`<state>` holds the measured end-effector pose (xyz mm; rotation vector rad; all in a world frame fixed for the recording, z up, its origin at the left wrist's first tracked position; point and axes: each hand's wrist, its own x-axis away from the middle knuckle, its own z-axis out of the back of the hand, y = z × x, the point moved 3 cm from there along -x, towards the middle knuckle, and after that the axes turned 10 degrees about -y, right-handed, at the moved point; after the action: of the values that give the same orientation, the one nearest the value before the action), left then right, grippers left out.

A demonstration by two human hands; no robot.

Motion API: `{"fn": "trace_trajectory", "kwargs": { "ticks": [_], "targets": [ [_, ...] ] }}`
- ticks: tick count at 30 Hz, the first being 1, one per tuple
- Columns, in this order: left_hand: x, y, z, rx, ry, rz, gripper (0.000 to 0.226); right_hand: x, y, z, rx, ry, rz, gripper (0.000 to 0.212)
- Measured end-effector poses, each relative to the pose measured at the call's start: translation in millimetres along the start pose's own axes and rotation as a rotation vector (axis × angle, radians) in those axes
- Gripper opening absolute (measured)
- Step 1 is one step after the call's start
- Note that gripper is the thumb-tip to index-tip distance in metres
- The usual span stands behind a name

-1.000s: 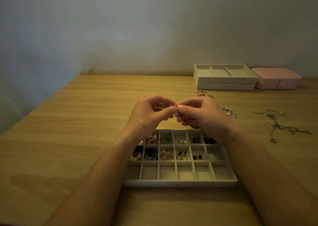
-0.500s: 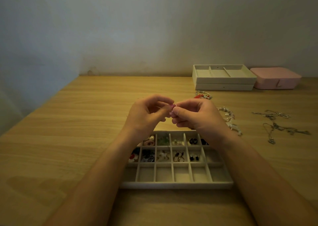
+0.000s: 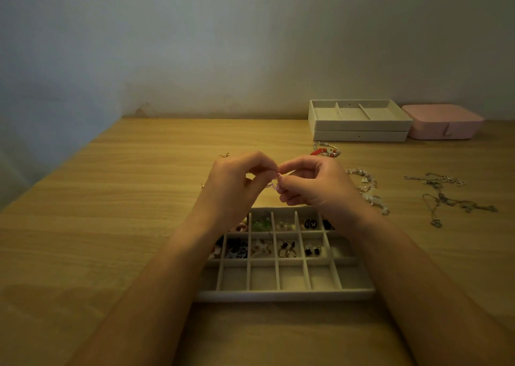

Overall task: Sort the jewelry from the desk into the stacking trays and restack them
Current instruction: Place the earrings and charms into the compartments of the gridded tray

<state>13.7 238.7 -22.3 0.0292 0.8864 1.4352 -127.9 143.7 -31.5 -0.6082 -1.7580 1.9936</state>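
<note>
A tiny pink curly piece of jewelry [image 3: 274,184] is held in the air, just above the far edge of a pale, soft-looking tray with many small square boxes [image 3: 284,294]. It is too small for its exact shape to be told. In the tray's far and middle rows, little things are seen: green beads [image 3: 260,223], gold hoop earrings [image 3: 287,251] and small black studs [image 3: 312,250]. The tray lies on a light wooden desk with long grain lines [image 3: 111,212].

Further back, by the wall, two more pale trays are stacked [image 3: 359,135], and a smooth pink box with round corners [image 3: 443,123] is set just beside them on the right. A red and white bead bracelet [image 3: 326,151] lies in front of the stack. A string of pale beads [image 3: 367,190] is partly hidden behind the right wrist. Thin silver chains [image 3: 446,195] are tangled well to the right. A small gold bit [image 3: 224,155] lies behind the left hand.

The left hand [image 3: 237,187] and the right hand [image 3: 315,187] are brought together, fingertips touching. The pink piece is pinched between thumb and finger of each hand, and the other fingers are curled in. Part of the tray's left and right sides is covered by both forearms.
</note>
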Motion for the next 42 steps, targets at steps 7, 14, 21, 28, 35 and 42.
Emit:
{"fn": "trace_trajectory", "kwargs": {
  "ticks": [7, 14, 21, 28, 35, 42],
  "targets": [
    [-1, -5, -6, 0.21, -0.048, 0.125, 0.01, -2, 2, 0, 0.081, -0.007, 0.002, 0.011],
    [-1, -6, 0, 0.349, -0.098, 0.26, 0.009, -2, 2, 2, 0.129, -0.024, 0.045, 0.014],
    [-6, 9, 12, 0.529, -0.168, 0.355, 0.01, -2, -12, 8, 0.167, 0.087, 0.08, 0.007],
    [-5, 29, 16, 1.115, -0.188, 0.502, 0.009, 14, -31, 7, 0.035, 0.001, 0.102, 0.011],
    [3, 59, 6, 1.269, -0.216, 0.568, 0.008, 47, -41, 22, -0.058, 0.005, 0.154, 0.013],
    [9, 78, -8, 1.211, -0.21, 0.593, 0.013, 69, -45, 36, -0.007, 0.022, 0.158, 0.015]
  ]
}}
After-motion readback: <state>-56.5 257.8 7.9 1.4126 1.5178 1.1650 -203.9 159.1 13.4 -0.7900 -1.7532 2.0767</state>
